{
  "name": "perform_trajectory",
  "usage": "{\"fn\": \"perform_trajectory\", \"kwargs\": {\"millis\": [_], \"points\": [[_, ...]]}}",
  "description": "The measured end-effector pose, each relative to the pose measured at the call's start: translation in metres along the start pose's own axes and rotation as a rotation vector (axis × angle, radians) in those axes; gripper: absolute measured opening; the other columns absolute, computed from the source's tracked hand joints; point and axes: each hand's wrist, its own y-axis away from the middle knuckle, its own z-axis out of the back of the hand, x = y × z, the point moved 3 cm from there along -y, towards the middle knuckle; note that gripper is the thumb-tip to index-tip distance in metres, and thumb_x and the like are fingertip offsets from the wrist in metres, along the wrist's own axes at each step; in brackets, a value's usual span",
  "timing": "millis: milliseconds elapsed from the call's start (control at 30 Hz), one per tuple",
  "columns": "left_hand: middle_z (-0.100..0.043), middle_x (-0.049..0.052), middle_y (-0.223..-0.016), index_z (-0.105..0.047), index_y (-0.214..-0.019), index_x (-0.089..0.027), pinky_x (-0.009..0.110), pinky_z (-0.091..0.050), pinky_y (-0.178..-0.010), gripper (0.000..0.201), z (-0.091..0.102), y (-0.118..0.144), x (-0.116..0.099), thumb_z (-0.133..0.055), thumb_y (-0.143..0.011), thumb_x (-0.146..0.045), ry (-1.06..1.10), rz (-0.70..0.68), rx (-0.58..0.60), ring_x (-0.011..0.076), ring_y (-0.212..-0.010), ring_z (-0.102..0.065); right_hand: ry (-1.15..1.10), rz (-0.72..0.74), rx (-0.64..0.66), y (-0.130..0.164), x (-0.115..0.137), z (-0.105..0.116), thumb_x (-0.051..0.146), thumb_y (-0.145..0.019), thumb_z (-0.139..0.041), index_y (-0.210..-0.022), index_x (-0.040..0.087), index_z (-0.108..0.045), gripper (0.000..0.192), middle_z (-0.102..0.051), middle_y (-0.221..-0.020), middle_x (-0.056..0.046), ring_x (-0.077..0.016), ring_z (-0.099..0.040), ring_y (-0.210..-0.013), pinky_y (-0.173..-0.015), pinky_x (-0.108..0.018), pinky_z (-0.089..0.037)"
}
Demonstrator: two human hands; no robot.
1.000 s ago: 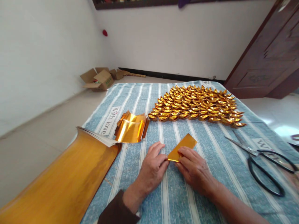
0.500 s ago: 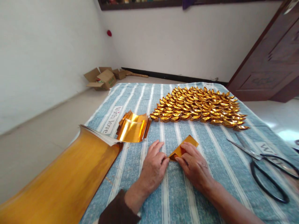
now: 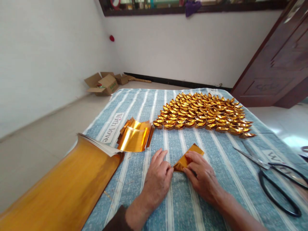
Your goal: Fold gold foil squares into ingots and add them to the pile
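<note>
A strip of gold foil paper (image 3: 195, 149) lies slantwise on the striped cloth, its near end folded over at an angle. At that folded end, my left hand (image 3: 157, 176) pinches the pointed left corner between thumb and forefinger; its other fingers rest on the cloth. My right hand (image 3: 201, 175) grips the paper from the right, thumb by the fold and fingers on top. Beyond my hands stand rows of many folded gold paper ingots (image 3: 204, 112). Left of them sits a small stack of cut gold foil sheets (image 3: 134, 136).
A thick pile of large gold sheets (image 3: 64, 183) covers the table's left side. Black-handled scissors (image 3: 264, 165) lie at the right, blades toward the middle. Under everything is a blue striped tablecloth (image 3: 137, 106). Cardboard boxes (image 3: 103, 84) stand on the floor beyond.
The folded flap at the paper's near end now lies flatter, and my right thumb has shifted slightly right. The camera view has tilted up a little.
</note>
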Motion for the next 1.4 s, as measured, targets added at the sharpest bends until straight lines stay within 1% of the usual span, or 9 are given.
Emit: {"fn": "perform_trajectory", "kwargs": {"millis": [167, 367, 500, 600, 700, 933, 1067, 1267, 1400], "points": [[-0.059, 0.02, -0.124, -0.054, -0.073, -0.016, 0.058, -0.047, -0.098, 0.018, -0.0018, 0.0006, 0.0005, -0.048, -0.089, -0.011, -0.004, 0.011, -0.018, 0.0351, -0.128, -0.046, 0.035, -0.022, -0.046, 0.0003, 0.0008, -0.005, 0.018, -0.091, -0.05, -0.073, 0.018, -0.062, 0.022, -0.063, -0.111, -0.012, -0.0263, -0.056, -0.112, -0.099, -0.05, -0.049], [-0.059, 0.018, -0.125, -0.053, -0.073, -0.017, 0.058, -0.047, -0.098, 0.017, -0.0014, 0.0008, 0.0007, -0.048, -0.089, -0.012, -0.005, 0.021, -0.027, 0.0348, -0.128, -0.045, 0.07, -0.009, -0.091, -0.0027, 0.0029, -0.0037, 0.017, -0.091, -0.05, -0.072, 0.019, -0.06, 0.022, -0.063, -0.109, -0.012, -0.0262, -0.056, -0.111, -0.098, -0.049, -0.049], [-0.059, 0.017, -0.125, -0.052, -0.073, -0.017, 0.059, -0.047, -0.097, 0.017, -0.0006, 0.0003, 0.0001, -0.049, -0.088, -0.012, 0.005, 0.031, -0.018, 0.0344, -0.128, -0.045, 0.081, -0.011, -0.091, -0.0043, 0.0045, -0.0034, 0.015, -0.091, -0.048, -0.069, 0.02, -0.057, 0.024, -0.063, -0.106, -0.012, -0.0259, -0.057, -0.109, -0.095, -0.047, -0.051], [-0.059, 0.016, -0.125, -0.053, -0.073, -0.018, 0.058, -0.047, -0.098, 0.016, -0.0001, 0.0003, 0.0002, -0.05, -0.087, -0.011, 0.026, 0.045, -0.018, 0.0339, -0.128, -0.045, 0.072, -0.014, -0.097, -0.004, 0.0048, -0.0029, 0.015, -0.09, -0.049, -0.07, 0.02, -0.057, 0.022, -0.063, -0.107, -0.011, -0.0262, -0.057, -0.11, -0.096, -0.048, -0.05], [-0.059, 0.015, -0.125, -0.053, -0.072, -0.018, 0.059, -0.046, -0.098, 0.016, 0.0, 0.0004, 0.0004, -0.051, -0.086, -0.011, 0.042, 0.063, -0.015, 0.0337, -0.129, -0.045, 0.059, -0.019, -0.088, -0.0037, 0.0045, -0.0026, 0.016, -0.09, -0.05, -0.071, 0.02, -0.057, 0.022, -0.063, -0.107, -0.011, -0.0263, -0.057, -0.109, -0.094, -0.048, -0.052], [-0.058, 0.018, -0.126, -0.051, -0.071, -0.017, 0.06, -0.045, -0.099, 0.017, -0.0013, -0.0003, 0.0005, -0.05, -0.086, -0.01, 0.018, 0.067, -0.001, 0.0348, -0.129, -0.043, 0.092, -0.012, -0.094, -0.0039, 0.0042, -0.0031, 0.017, -0.091, -0.05, -0.07, 0.021, -0.057, 0.022, -0.064, -0.104, -0.01, -0.0254, -0.058, -0.107, -0.095, -0.047, -0.051], [-0.057, 0.018, -0.126, -0.051, -0.072, -0.018, 0.059, -0.045, -0.099, 0.017, -0.0023, 0.0004, -0.0003, -0.05, -0.087, -0.011, 0.006, 0.062, -0.017, 0.0346, -0.129, -0.043, 0.097, -0.001, -0.084, -0.0048, 0.0043, -0.0034, 0.017, -0.09, -0.05, -0.069, 0.02, -0.057, 0.023, -0.064, -0.102, -0.011, -0.0255, -0.059, -0.104, -0.094, -0.047, -0.051], [-0.058, 0.014, -0.124, -0.05, -0.073, -0.019, 0.058, -0.046, -0.1, 0.016, -0.0023, 0.0017, -0.0025, -0.052, -0.086, -0.01, -0.003, 0.049, -0.057, 0.0327, -0.129, -0.044, 0.099, 0.009, -0.09, -0.0064, 0.0046, -0.0021, 0.018, -0.091, -0.049, -0.068, 0.021, -0.056, 0.024, -0.064, -0.099, -0.011, -0.0249, -0.059, -0.101, -0.089, -0.046, -0.053], [-0.058, 0.015, -0.124, -0.051, -0.074, -0.018, 0.058, -0.045, -0.101, 0.014, -0.003, 0.0024, -0.0016, -0.052, -0.086, -0.01, -0.004, 0.044, -0.062, 0.0335, -0.129, -0.044, 0.105, 0.015, -0.096, -0.0063, 0.0046, -0.0018, 0.017, -0.091, -0.049, -0.068, 0.021, -0.056, 0.024, -0.064, -0.098, -0.01, -0.0245, -0.059, -0.1, -0.087, -0.044, -0.054]]}}
